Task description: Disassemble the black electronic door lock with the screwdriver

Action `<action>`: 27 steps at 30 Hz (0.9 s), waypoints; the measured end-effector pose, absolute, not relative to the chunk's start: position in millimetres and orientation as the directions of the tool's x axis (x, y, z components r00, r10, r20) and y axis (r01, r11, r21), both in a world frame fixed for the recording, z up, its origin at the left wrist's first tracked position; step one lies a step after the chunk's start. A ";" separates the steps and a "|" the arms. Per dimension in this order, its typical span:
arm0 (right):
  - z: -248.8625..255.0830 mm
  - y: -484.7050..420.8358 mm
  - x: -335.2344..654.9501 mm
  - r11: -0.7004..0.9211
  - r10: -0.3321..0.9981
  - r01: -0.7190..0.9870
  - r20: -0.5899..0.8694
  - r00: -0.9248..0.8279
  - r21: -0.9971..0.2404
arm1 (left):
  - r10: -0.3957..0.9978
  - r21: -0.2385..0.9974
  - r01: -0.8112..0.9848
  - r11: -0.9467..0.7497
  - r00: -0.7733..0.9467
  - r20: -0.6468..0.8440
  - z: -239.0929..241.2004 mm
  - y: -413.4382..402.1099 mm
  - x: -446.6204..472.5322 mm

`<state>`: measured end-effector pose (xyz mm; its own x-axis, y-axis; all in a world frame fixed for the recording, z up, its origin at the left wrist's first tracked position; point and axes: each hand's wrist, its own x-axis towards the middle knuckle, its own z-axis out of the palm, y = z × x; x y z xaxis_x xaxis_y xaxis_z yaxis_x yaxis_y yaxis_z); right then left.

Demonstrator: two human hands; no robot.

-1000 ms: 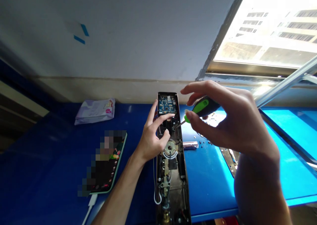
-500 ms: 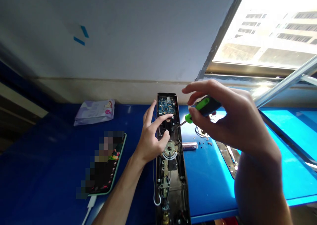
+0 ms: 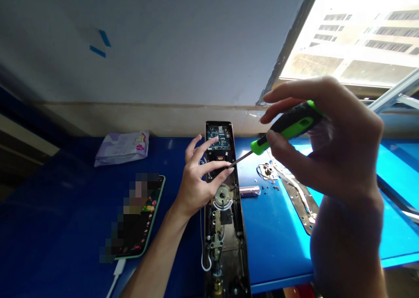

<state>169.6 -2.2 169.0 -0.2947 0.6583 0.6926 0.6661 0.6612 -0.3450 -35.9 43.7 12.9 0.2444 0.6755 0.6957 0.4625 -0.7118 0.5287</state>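
My right hand [image 3: 340, 145] grips a green and black screwdriver [image 3: 290, 125] by its handle. The shaft slants down left to a long black housing [image 3: 240, 228], which looks like an opened electronic door lock. My left hand [image 3: 199, 175] reaches over this housing, thumb and index finger pinched together at the screwdriver's tip. Anything small between those fingertips is too hidden to name. Inside the housing show a blue circuit board [image 3: 218, 138] at the far end, a round metal disc [image 3: 222, 195] below my left thumb, and brass parts nearer me.
A phone [image 3: 144, 223] with a white charging cable lies to the left, near a purple and white packet [image 3: 122, 147]. Right of the housing are a pinkish cylinder [image 3: 249, 191], several loose screws [image 3: 276, 188], a small wired part [image 3: 267, 171] and a dark plate [image 3: 296, 202].
The screwdriver and my right hand have moved up and right, lifting the tip slightly. My left thumb and index finger, apart before, have closed at the tip.
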 end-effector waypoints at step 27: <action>167.5 -1.9 241.5 0.468 0.863 0.829 0.358 -0.356 -0.306 | 0.559 0.222 0.533 -0.817 0.825 0.077 85.7 89.9 65.5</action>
